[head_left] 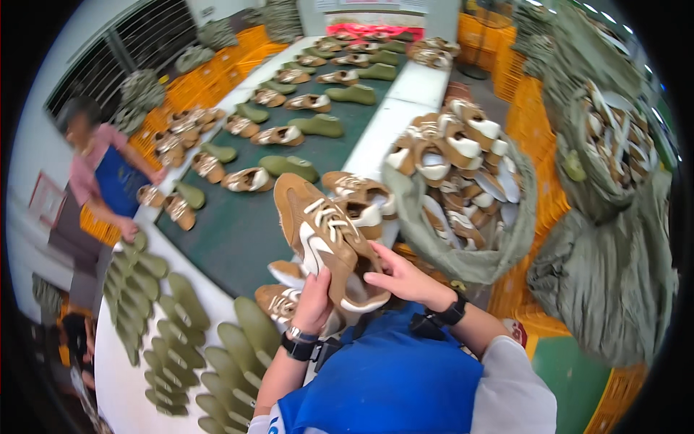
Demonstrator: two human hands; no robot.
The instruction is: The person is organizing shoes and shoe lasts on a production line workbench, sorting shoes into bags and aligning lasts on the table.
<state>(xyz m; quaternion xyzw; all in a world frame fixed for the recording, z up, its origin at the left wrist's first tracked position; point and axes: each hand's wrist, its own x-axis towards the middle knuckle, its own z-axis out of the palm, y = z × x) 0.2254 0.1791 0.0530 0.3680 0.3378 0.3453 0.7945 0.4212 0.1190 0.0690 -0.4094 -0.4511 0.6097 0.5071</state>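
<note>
The brown low-cut sneaker with white laces and white side trim (325, 228) is held between both hands, above the near end of the bench with a dark green top (228, 242); the left hand (312, 304) grips the side rearward of the midfoot, its thumb visible and its other fingers largely hidden; the right hand (405, 276) grips the collar at the foot opening; how far any digit reaches inside cannot be told.

Handling: the sneaker is probably light, with a pliable upper, a firmer sole and little tendency to slip; suitable holds are the sole edge under the midfoot and the heel, as the collar would likely deform if squeezed.

Orientation: the long axis runs obliquely; the toe points forward and left, beyond the hands; the heel lies between them, toward the body; the laces face upward.
</note>
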